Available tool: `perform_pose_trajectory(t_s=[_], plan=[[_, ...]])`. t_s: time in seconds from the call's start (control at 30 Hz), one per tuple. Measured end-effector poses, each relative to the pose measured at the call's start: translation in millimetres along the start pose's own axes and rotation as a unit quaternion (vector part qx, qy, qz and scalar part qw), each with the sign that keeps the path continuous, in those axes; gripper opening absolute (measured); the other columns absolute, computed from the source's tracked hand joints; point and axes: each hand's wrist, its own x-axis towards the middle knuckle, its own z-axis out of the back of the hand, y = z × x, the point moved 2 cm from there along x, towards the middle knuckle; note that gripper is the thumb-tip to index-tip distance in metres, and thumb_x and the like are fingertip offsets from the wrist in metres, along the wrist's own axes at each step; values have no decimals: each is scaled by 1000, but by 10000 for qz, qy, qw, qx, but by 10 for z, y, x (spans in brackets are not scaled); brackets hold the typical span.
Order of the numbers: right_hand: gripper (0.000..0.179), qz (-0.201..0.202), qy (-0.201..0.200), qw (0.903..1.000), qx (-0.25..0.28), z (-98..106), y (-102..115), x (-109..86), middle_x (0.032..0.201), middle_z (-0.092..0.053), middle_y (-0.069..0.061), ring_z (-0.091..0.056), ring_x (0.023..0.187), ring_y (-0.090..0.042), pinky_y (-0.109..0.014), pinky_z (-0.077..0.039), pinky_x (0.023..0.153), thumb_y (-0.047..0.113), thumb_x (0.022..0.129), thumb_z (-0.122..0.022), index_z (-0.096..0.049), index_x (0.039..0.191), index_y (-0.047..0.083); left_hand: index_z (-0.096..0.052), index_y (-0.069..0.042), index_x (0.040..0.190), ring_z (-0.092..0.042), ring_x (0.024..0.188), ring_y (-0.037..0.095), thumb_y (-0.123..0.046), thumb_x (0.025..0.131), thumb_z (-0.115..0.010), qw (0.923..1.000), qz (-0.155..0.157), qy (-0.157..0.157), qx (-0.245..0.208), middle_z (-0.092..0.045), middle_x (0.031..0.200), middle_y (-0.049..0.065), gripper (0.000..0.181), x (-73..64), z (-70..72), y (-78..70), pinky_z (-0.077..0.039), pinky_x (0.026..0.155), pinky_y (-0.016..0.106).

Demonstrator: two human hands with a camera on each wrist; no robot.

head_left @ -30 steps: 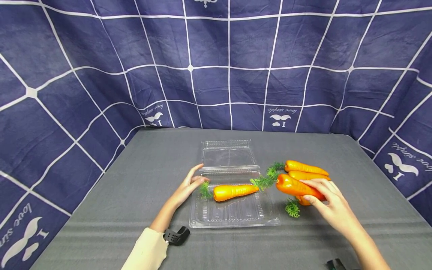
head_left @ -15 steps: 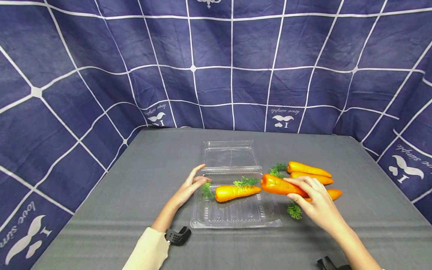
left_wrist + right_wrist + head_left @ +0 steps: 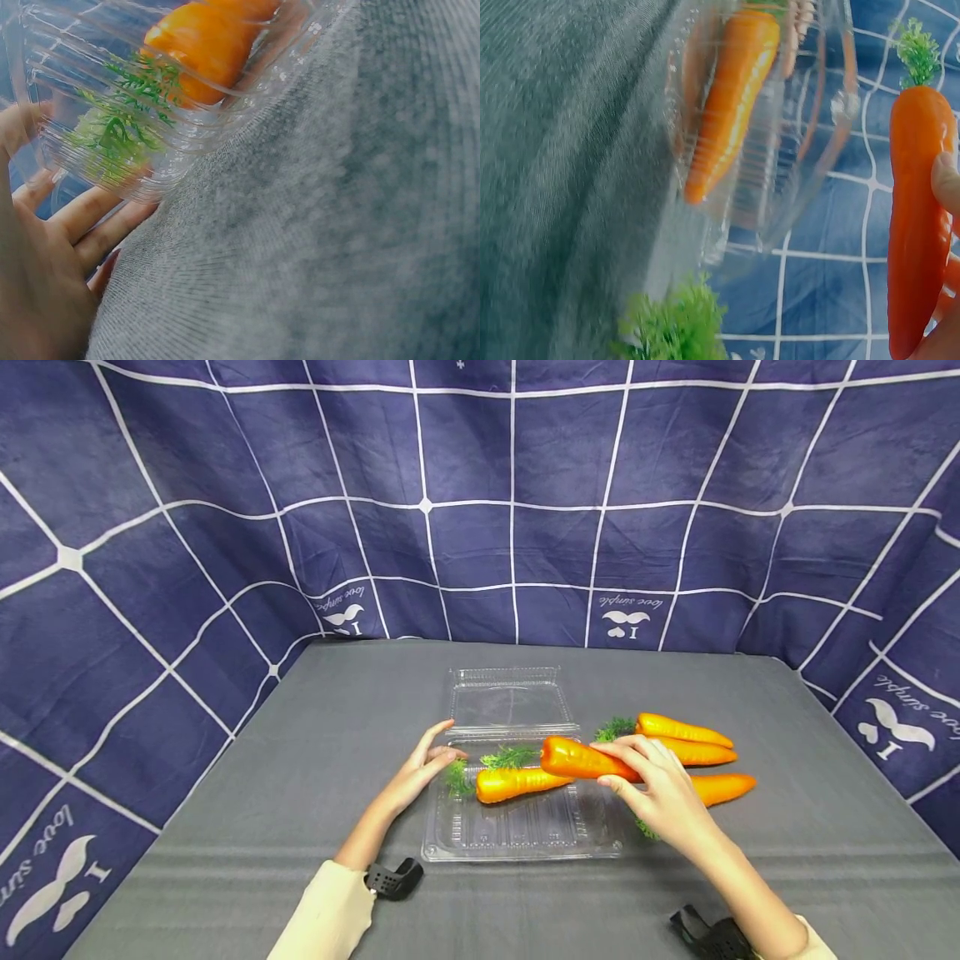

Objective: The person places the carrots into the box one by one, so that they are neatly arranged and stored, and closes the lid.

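Note:
My right hand [image 3: 660,781] pinches an orange carrot [image 3: 585,758] between thumb and fingers, above the right part of a clear plastic clamshell box [image 3: 517,843]. The held carrot [image 3: 921,225] lies along the fingers in the right wrist view, with its green top [image 3: 917,52] pointing away from the hand. Another carrot [image 3: 517,785] lies crosswise in the box's base, leafy end to the left. My left hand [image 3: 412,777] rests at the box's left edge. In the left wrist view its extended fingers [image 3: 94,214] touch the clear wall beside the green leaves [image 3: 124,131].
Several more carrots [image 3: 686,729] lie on the grey cloth right of the box, partly hidden behind my right hand. The box's lid [image 3: 510,706] lies folded back, away from me. A blue curtain with white lines [image 3: 555,552] stands behind and beside the table.
My right hand has carried its carrot leftward from above the other carrots to over the box. My left hand has stayed at the box's left edge.

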Motion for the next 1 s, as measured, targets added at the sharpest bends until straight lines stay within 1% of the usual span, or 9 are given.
perform_pose_trajectory(t_s=[0.03,0.17,0.2,0.3,0.43,0.5,0.73,0.93,1.0], plan=[[45,-31,29,10000,8,-20,9,4,98,-60,4,-49,93,-13,-32,-32,82,14,67,-77,-65,109,22,-18,-10,143,-54,111,30,-17,96,-44,10000,-10,-1,8,-61,112,25,54,1,0,4,-33,99,42],[43,18,61,10000,32,-87,33,20,98,-60,6,-49,91,-12,-30,-33,80,16,69,-76,-65,110,22,-18,-7,143,-53,112,31,-13,95,-43,10000,56,31,15,-59,113,27,54,-43,-33,-142,-33,100,43],[43,33,60,10000,37,-99,40,28,98,-60,6,-49,91,-12,-30,-33,80,16,69,-76,-65,110,22,-18,-8,143,-53,112,31,-13,96,-43,9999,96,37,48,-59,113,26,54,-48,-36,-155,-33,100,43],[42,25,79,10000,32,-132,63,59,98,-60,5,-49,91,-12,-31,-33,79,18,69,-76,-65,109,22,-19,-10,143,-55,110,25,-13,95,-43,9999,104,13,87,-59,114,25,53,-57,-36,-174,-33,100,43],[41,-3,204,9998,-30,-181,108,106,98,-59,4,-49,91,-13,-32,-34,78,22,70,-76,-64,110,23,-19,-10,143,-56,105,13,-13,95,-43,10000,68,-12,55,-60,113,25,53,-57,-28,-163,-33,100,42],[41,2,279,9996,-73,-213,127,124,99,-60,4,-49,92,-13,-33,-34,78,24,71,-75,-64,110,23,-19,-9,142,-56,104,10,-12,95,-43,10000,46,-10,30,-60,113,26,53,-55,-26,-157,-33,100,41],[39,15,488,9986,-190,-321,182,162,99,-60,4,-51,94,-14,-33,-36,77,29,73,-73,-64,110,24,-20,-11,142,-55,108,21,-14,96,-41,9999,32,-3,117,-60,114,25,51,-67,-27,-163,-32,100,43],[37,-51,794,9966,-196,-412,229,181,99,-60,5,-52,91,-15,-34,-37,77,33,75,-70,-64,110,25,-20,-13,142,-56,103,14,-14,97,-40,9998,-11,-17,180,-61,113,24,50,-71,-26,-166,-36,97,38],[36,-80,881,9959,-194,-446,240,176,99,-60,5,-51,91,-14,-34,-37,77,34,75,-70,-64,110,25,-20,-12,142,-57,103,15,-14,97,-40,9998,-21,-11,185,-60,112,25,50,-70,-28,-168,-37,95,37]])
